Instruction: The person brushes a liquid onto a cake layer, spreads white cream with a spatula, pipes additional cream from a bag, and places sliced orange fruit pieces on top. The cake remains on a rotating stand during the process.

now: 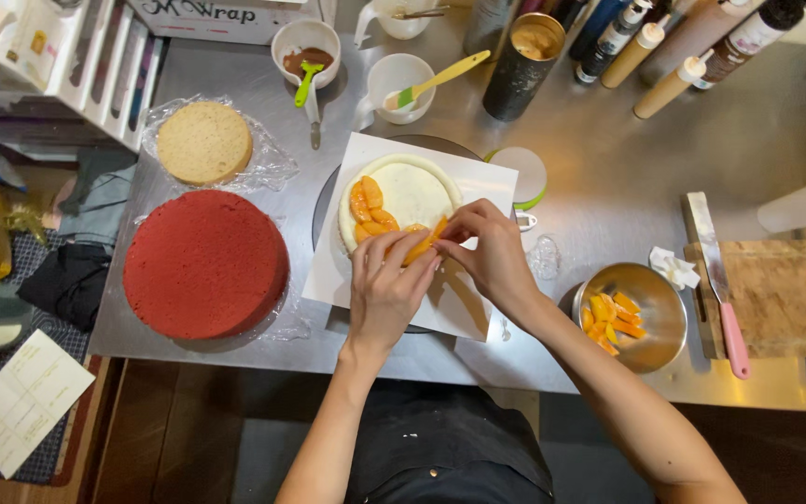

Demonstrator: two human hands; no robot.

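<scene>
Left hand (386,291) and right hand (490,254) both pinched shut on one orange fruit slice (419,247), at the near edge of the cream-topped cake (412,191). More slices sit just beyond the fingers. Risk: pressing down dents the cream; a slippery slice could slide off. Steel bowl (660,322) of slices right, red cake layer (205,264) left, on the desk (599,177).

**Orange fruit going on the white cake**

I see my left hand (386,289) and right hand (489,252) pinching an orange fruit slice (419,248). Just above them sits the round white cake (414,191), more slices lying along its left edge.
</scene>
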